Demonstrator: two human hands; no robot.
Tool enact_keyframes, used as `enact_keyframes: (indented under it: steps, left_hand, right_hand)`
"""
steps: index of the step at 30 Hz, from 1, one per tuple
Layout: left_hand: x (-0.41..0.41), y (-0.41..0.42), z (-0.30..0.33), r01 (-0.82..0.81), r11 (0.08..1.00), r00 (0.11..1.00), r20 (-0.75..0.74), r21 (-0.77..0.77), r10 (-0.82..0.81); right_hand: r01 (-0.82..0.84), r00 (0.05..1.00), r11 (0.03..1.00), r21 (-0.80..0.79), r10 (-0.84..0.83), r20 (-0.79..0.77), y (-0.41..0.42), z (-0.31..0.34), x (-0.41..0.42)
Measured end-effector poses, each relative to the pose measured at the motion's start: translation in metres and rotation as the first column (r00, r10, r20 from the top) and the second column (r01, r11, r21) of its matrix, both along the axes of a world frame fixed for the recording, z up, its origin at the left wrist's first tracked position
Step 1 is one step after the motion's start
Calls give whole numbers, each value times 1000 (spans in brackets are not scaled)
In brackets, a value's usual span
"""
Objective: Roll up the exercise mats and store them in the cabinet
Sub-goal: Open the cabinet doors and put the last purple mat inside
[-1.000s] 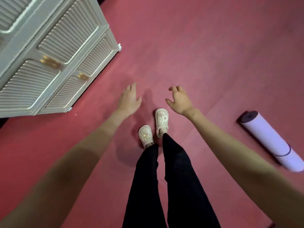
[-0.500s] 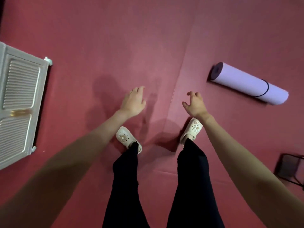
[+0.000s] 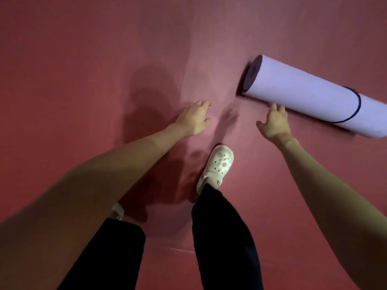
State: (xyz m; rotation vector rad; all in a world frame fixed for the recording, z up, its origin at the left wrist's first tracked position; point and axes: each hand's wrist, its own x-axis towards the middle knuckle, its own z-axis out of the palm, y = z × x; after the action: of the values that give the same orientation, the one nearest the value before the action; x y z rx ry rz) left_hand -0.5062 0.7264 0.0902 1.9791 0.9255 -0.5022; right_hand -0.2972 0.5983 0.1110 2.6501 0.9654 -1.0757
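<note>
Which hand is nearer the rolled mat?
The right hand: its fingertips reach the edge of the purple mat. The left hand hangs over bare floor, well short of it.

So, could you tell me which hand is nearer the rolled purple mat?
Right. The right hand reaches just short of the rolled purple mat; the left hand hangs farther off, toward its dark end.

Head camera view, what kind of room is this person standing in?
Probably an exercise or yoga room. The floor is covered wall to wall in red padded matting with visible seams, and a rolled lilac exercise mat bound by a dark strap lies on it.
</note>
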Motion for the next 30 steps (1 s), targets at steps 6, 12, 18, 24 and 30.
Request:
enact_keyframes:
  steps: [6,12,18,24,30]
  left_hand:
    - [127,-8,-82,-227,967,972,33,-118,232]
    - [210,-7,-145,-533,778,825,-1,-334,565]
    - [224,-13,-203,-648,648,709,-6,-400,705]
    - [208,-22,-162,-645,548,640,17,-533,768]
    - [137,-16,-124,-794,351,438,-66,-497,897]
  right_hand:
    - [-47,997,997,67,42,68,-14,-87,82]
    - [-260,948,950,173,217,234,-29,-138,126]
    - [-375,890,893,250,271,367,-33,-153,145]
    - [-247,917,918,311,117,382,-20,-146,129]
    - [-409,911,839,358,352,215,-25,-119,77]
